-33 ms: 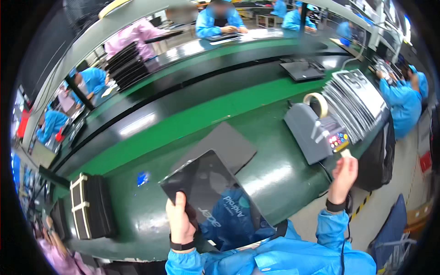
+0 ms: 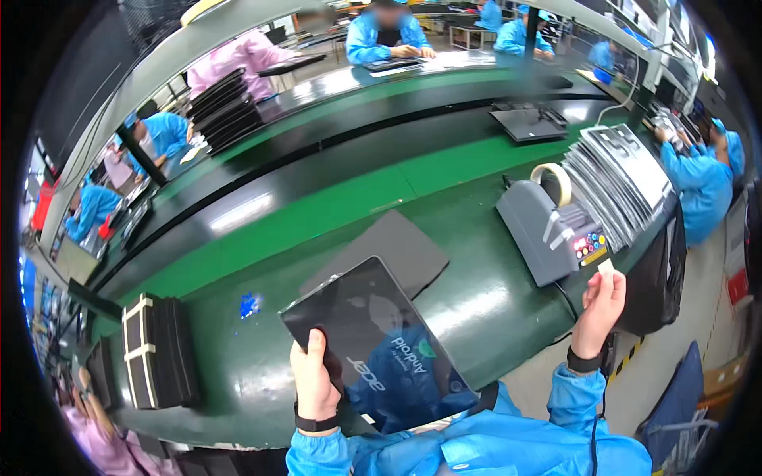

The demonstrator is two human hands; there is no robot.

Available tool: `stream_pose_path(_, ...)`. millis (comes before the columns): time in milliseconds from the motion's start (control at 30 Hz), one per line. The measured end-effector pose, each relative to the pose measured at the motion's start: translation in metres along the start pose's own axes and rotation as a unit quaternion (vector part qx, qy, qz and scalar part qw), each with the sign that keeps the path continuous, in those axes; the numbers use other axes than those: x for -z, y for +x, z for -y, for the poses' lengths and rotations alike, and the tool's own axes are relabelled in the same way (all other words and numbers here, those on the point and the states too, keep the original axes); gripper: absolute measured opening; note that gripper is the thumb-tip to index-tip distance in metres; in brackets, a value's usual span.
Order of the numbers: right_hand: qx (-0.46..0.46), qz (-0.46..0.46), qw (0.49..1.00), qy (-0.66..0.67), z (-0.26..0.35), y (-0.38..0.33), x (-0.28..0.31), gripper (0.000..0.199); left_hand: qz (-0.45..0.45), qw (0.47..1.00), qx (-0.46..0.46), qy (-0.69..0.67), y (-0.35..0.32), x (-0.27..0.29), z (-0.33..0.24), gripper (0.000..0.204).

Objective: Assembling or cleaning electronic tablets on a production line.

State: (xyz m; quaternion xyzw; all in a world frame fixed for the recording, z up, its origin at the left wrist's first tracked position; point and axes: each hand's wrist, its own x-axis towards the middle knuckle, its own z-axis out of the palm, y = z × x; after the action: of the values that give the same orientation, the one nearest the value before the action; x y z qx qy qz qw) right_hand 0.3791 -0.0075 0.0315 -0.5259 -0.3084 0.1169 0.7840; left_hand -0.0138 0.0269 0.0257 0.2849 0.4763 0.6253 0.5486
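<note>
My left hand [image 2: 316, 382] grips a black tablet [image 2: 349, 313] by its left edge, thumb on the front. The tablet is tilted toward me; its glossy dark screen shows light lettering and a reflection of blue clothing. My right hand [image 2: 602, 311] pinches a short pale piece of tape [image 2: 606, 266] between thumb and fingertips. The hand is just in front of a grey electric tape dispenser [image 2: 533, 230] with coloured buttons, which carries a roll of cream tape [image 2: 553, 184]. Behind the tablet, a flat dark grey panel [image 2: 397, 246] lies on the green bench.
Stacked flat sleeves [image 2: 615, 182] lean behind the dispenser. A black bundle with cream strips [image 2: 163, 353] and blue scraps [image 2: 249, 305] lie at left. A dark flat device [image 2: 530, 123] sits across the bench. Co-workers sit beyond. A black bag [image 2: 655, 278] hangs at the right edge.
My right hand has shifted slightly right with the tape piece, which now stands apart from the dispenser. The left hand and tablet have barely moved; the view has shifted a little.
</note>
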Motion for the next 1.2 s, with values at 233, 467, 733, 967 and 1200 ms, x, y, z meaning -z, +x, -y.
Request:
stream_pose_path(233,0.069,0.524,0.839,-0.129,0.077,-0.063,-0.157,0.024,0.004,0.999,-0.041,0.011,-0.011,0.011,-0.002,0.030)
stream_pose_path(467,0.017,0.546,0.825,-0.143,0.054,-0.076,-0.175,0.025,0.022,0.998,-0.061,-0.001,-0.010,0.008,0.003,0.038)
stream_pose_path(733,0.065,0.395,0.916,0.003,0.042,-0.067,-0.171,0.013,0.019,0.999,-0.036,-0.001,-0.007,0.009,0.003,0.039)
stream_pose_path(967,0.091,0.523,0.842,-0.096,0.050,-0.077,-0.176,0.019,0.026,0.998,-0.048,0.008,-0.010,0.008,-0.001,0.039)
stream_pose_path(1200,0.198,0.248,0.921,-0.227,0.045,-0.088,-0.180,0.021,0.010,0.998,-0.057,0.016,-0.011,0.006,0.002,0.040)
